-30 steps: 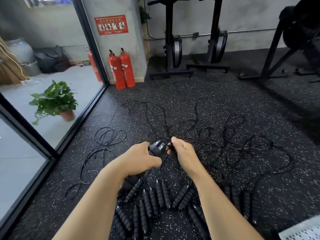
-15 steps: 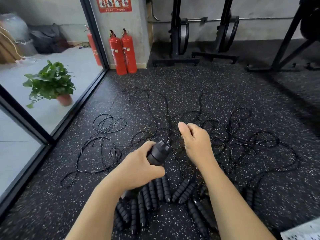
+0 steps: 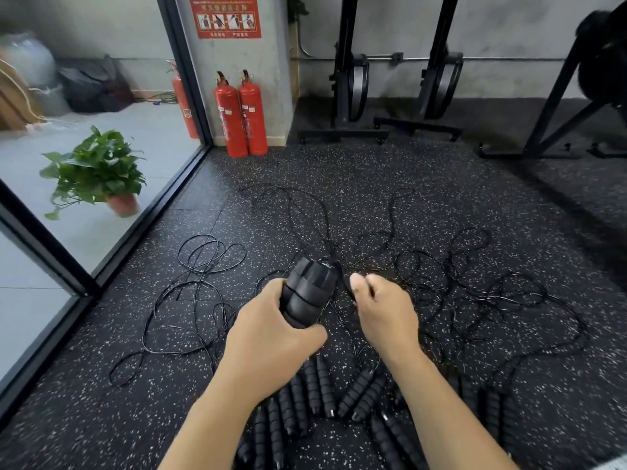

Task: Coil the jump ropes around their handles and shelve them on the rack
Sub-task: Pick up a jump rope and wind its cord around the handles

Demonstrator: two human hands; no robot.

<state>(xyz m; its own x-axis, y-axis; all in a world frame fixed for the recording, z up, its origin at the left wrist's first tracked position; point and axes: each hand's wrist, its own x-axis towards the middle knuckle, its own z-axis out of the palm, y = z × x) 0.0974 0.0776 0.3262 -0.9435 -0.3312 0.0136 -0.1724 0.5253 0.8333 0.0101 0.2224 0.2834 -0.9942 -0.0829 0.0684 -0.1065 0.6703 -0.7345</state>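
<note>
Left hand (image 3: 271, 334) was wrapped around a black ribbed foam handle bundle (image 3: 310, 293) at centre frame, with thumb and fingers curled round its lower half. The bundle was held off the floor, tilted up and away, its far end toward the upper right.

Right hand (image 3: 386, 313) sat just right of the bundle, not touching the left. Its fingers were curled, thumb and forefinger pinching a thin black cord (image 3: 346, 283) close to the bundle's far end. Couldn't tell how many turns of cord were on the bundle.

On the black speckled rubber floor (image 3: 339, 178):
- A tangle of loose thin black ropes (image 3: 458, 266) spread across mid-frame, with extra loops at centre left.
- A row of black ribbed spare handles (image 3: 319, 385) lay side by side at lower centre, partly hidden by the forearms.

Background:
- Two red fire extinguishers (image 3: 241, 113) stood upright against a grey pillar, upper centre.
- A red safety sign (image 3: 225, 18) hung above them.
- A green potted plant (image 3: 98, 171) stood behind glass at left.
- Black equipment stands (image 3: 349, 69) were along the back wall, upper right.
</note>
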